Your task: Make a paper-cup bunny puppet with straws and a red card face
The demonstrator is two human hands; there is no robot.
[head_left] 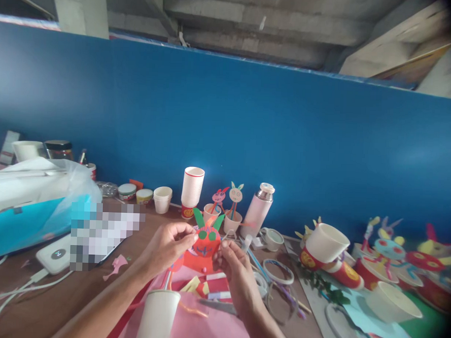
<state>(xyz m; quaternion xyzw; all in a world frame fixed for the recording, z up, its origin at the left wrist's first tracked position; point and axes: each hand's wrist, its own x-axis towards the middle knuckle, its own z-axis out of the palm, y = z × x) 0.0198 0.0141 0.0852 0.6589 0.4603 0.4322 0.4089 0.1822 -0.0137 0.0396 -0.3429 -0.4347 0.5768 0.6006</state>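
A red paper rabbit face (206, 243) with green ears, green eyes and drawn-on features is held upright in front of me. My left hand (173, 241) pinches its left edge between thumb and fingers. On the opposite side, my right hand (235, 260) is closed at the face's right edge; its fingertips are partly hidden. A white paper cup (158, 314) stands just below, between my forearms, with thin coloured sticks rising behind its rim. Pink paper (212, 324) lies under my hands, with red and yellow paper pieces (195, 286) on it.
Behind stand a paper cup stack (193, 185), two cups with finished paper faces (235, 194), and a thermos (258, 209). More decorated cups (388, 253) crowd the right. Tape rolls (278, 272) lie beside my right hand. A power bank (54, 254) and cables are at left.
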